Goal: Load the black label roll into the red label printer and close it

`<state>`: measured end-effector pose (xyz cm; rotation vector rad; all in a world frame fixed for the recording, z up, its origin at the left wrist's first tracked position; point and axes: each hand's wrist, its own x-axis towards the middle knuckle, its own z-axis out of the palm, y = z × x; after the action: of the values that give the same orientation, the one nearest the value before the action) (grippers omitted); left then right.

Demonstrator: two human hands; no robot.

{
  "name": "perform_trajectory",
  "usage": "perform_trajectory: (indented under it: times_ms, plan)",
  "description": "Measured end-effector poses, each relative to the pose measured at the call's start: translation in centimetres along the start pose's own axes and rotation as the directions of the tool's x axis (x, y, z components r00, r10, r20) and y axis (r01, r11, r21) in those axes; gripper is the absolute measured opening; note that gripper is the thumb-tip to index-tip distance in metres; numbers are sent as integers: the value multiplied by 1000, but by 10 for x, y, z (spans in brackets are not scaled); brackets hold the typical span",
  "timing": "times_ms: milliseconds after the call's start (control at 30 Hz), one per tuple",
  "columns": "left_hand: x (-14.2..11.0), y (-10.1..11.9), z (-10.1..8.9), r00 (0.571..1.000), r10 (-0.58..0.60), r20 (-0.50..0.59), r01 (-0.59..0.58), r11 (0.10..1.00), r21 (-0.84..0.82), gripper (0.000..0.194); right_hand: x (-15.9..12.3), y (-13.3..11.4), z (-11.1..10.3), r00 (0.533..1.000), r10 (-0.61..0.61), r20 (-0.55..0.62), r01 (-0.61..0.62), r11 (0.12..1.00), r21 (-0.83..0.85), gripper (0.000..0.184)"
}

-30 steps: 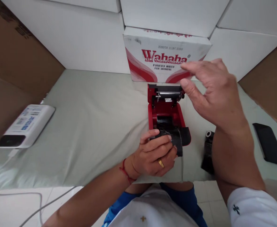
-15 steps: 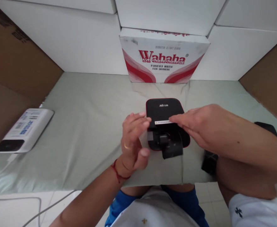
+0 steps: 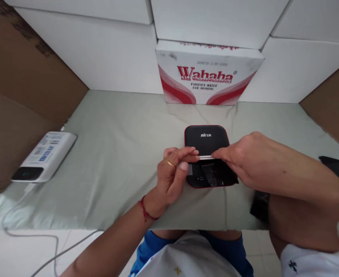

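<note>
A flat black case (image 3: pixel 207 140) with rounded corners, a red edge and a pale logo lies on the cloth-covered table. A white label strip (image 3: pixel 205 157) crosses its middle. Below the strip, shiny dark material (image 3: pixel 212 175) covers part of a recess; what lies beneath is hard to make out. My left hand (image 3: pixel 172 173) is open at the case's left side, fingers stretched toward the strip and thumb raised. From the right, my right hand (image 3: pixel 241 157) reaches over the case with extended fingers, its index fingertip touching the strip's right end.
A white power bank (image 3: pixel 44 157) with a cable sits at the left. A Wahaha carton (image 3: pixel 207 77) stands at the back against white boxes (image 3: pixel 114 54). Brown cardboard (image 3: pixel 36 57) borders the left. Dark objects (image 3: pixel 335 169) lie at the right, partly behind my right arm.
My left fingers have moved in to the label strip. The dark piece that stuck out past the case's near edge now lies over the recess. The view has shifted slightly.
</note>
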<state>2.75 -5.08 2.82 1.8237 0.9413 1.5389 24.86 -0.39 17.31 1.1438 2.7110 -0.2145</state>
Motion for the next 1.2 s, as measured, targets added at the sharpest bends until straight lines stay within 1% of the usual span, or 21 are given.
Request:
perform_trajectory:
  times_ms: [33, 100, 167, 200, 233, 300, 367, 400, 467, 567, 733, 800, 867, 1033, 1100, 1200]
  plan:
    - [-1, -3, 0, 1000, -15, 19, 16, 998, -59, 37, 1, 2, -2, 1000, -7, 2, 7, 1000, 6, 34]
    - [-1, -13, -1, 998, -31, 48, 40, 980, -197, 48, 2, 6, -4, 1000, -23, -2, 23, 999, 29, 34]
    - [3, -24, -3, 997, -56, 46, 68, 951, -301, 65, 2, 10, -5, 999, -43, -17, 43, 998, 52, 34]
    - [6, -30, -4, 996, -78, 45, 89, 936, -340, 78, 1, 12, -5, 998, -50, -32, 52, 997, 59, 33]
    - [10, -34, -5, 990, -118, 75, 137, 917, -375, 92, 0, 14, -4, 997, -53, -53, 56, 996, 63, 32]
    - [19, -40, -9, 952, -211, 223, 289, 860, -420, 115, -4, 17, -1, 994, -52, -100, 59, 996, 67, 31]
    - [25, -43, -12, 890, -268, 370, 421, 795, -436, 124, -9, 21, 1, 989, -46, -141, 56, 996, 72, 31]
    - [26, -43, -13, 867, -277, 413, 458, 771, -443, 125, -12, 23, 2, 987, -39, -156, 51, 996, 78, 32]
    - [26, -45, -14, 851, -280, 445, 482, 753, -449, 127, -17, 27, 2, 984, -17, -179, 35, 994, 100, 35]
    - [21, -49, -16, 863, -266, 429, 453, 782, -428, 130, -24, 30, -4, 975, -8, -223, 43, 988, 151, 37]
    - [15, -56, -19, 875, -243, 419, 411, 830, -378, 131, -39, 26, -19, 970, -146, -194, 196, 943, 268, 40]
    - [15, -58, -18, 877, -241, 416, 407, 833, -375, 130, -46, 24, -21, 963, -172, -208, 226, 935, 274, 41]
    - [14, -59, -17, 876, -240, 418, 408, 830, -380, 127, -52, 23, -20, 962, -179, -205, 230, 937, 264, 42]
    - [11, -63, -15, 876, -242, 416, 418, 812, -407, 127, -58, 26, -18, 972, -162, -170, 202, 946, 254, 42]
    - [10, -62, -15, 874, -243, 421, 421, 811, -406, 126, -58, 26, -21, 977, -170, -125, 197, 949, 247, 43]
    - [10, -58, -15, 880, -221, 421, 403, 817, -413, 118, -57, 25, -27, 980, -190, -58, 199, 950, 240, 43]
